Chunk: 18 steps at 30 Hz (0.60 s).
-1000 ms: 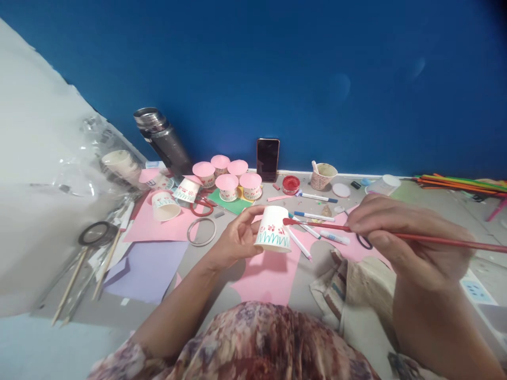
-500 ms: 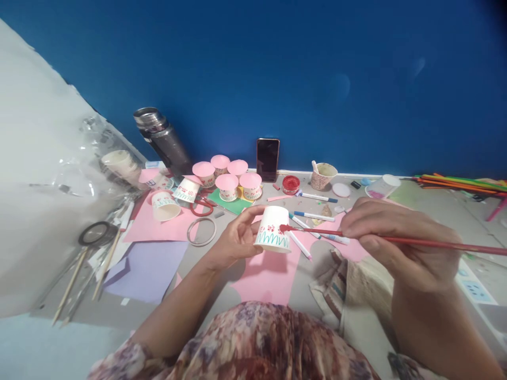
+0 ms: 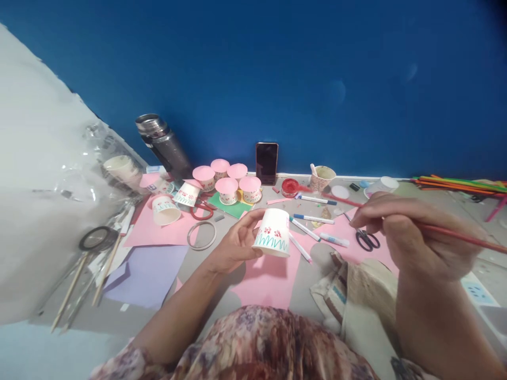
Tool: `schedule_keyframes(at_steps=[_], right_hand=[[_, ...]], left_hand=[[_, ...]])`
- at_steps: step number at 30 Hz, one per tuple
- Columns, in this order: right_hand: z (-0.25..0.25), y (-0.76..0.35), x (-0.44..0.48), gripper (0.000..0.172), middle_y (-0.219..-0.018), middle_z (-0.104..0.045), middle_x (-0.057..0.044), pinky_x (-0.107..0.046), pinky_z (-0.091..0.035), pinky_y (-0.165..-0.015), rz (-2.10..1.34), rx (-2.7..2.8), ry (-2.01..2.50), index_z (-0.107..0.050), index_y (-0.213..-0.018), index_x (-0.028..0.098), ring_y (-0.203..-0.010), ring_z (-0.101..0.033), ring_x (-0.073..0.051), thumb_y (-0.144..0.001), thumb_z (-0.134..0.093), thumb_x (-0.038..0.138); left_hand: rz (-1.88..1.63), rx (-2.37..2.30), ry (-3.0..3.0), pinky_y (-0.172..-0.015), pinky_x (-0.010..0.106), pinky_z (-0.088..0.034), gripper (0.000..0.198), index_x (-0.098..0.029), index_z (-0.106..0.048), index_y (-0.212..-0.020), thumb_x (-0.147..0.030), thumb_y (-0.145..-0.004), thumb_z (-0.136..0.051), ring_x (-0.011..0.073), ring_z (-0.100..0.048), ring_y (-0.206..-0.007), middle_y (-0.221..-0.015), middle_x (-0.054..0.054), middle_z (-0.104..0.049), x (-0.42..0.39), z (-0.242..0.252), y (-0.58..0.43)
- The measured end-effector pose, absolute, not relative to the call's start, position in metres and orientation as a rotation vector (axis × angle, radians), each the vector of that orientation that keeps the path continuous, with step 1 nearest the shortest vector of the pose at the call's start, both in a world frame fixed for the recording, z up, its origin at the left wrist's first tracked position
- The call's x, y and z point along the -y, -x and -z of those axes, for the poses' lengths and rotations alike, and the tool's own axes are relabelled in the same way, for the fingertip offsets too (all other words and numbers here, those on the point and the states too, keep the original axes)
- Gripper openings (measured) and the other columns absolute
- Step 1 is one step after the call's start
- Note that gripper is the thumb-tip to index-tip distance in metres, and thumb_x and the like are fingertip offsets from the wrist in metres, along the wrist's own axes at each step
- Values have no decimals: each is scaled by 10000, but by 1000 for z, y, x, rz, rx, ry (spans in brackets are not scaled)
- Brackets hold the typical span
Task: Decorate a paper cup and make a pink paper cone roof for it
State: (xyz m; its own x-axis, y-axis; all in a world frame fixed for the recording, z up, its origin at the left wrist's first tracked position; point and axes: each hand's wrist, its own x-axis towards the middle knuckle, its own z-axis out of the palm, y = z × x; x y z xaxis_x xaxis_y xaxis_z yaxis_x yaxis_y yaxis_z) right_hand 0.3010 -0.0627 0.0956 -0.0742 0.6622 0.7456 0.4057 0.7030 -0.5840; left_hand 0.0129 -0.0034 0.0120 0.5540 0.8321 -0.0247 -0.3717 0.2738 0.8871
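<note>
My left hand (image 3: 236,241) is closed around a white paper cup (image 3: 273,224), held upside down above a pink sheet. Red dabs of paint and a green zigzag line decorate the cup's side. Between the fingers of my right hand (image 3: 425,232) is a red paintbrush (image 3: 451,236), its tip reaching toward a small open pot of red paint (image 3: 289,187). Whether the tip touches the paint is hard to tell. Several painted cups topped with pink paper discs (image 3: 227,187) stand at the back, left of the paint pot.
A phone (image 3: 266,162) leans on the blue wall, and a dark flask (image 3: 166,145) stands behind the cups. Several markers (image 3: 312,218), black-handled scissors (image 3: 367,240), a tape ring (image 3: 202,235), purple paper (image 3: 148,274) and a cloth (image 3: 368,295) lie about the table.
My right hand has drawn the brush off the cup and swung its tip up toward the red paint pot. The left hand still holds the cup in nearly the same place.
</note>
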Motion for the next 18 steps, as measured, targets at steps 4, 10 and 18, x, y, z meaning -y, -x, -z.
schedule_keyframes(at_steps=[4, 10, 18], right_hand=[[-91, -290, 54, 195, -883, -771, -33, -312, -506, -543, -227, 1783, 1035, -757, -1096, 274, -675, -673, -191, -975, -676, 404], [-66, -265, 39, 975, -1351, -674, -175, -496, -582, -898, -361, 2139, 1051, -475, -1514, 241, -1137, -673, -353, -737, -799, 733], [-55, -261, 35, 803, -1326, -690, -173, -537, -568, -899, -284, 2254, 1063, -447, -1516, 242, -1122, -665, -373, -858, -786, 553]], left_hand=[[-860, -545, -943, -977, 382, -511, 822, -273, -671, -1331, -199, -566, -962, 345, -607, -1289, -1352, 109, -681, 7, -12, -17], [-892, -557, -908, -951, 359, -529, 902, -291, -605, -1409, -199, -583, -958, 352, -571, -1342, -1398, 101, -665, 14, -12, -23], [-911, -559, -1274, -1188, 451, -391, 907, -331, -540, -1494, -188, -681, -914, 355, -379, -1525, -1637, 94, -441, 8, -11, -13]])
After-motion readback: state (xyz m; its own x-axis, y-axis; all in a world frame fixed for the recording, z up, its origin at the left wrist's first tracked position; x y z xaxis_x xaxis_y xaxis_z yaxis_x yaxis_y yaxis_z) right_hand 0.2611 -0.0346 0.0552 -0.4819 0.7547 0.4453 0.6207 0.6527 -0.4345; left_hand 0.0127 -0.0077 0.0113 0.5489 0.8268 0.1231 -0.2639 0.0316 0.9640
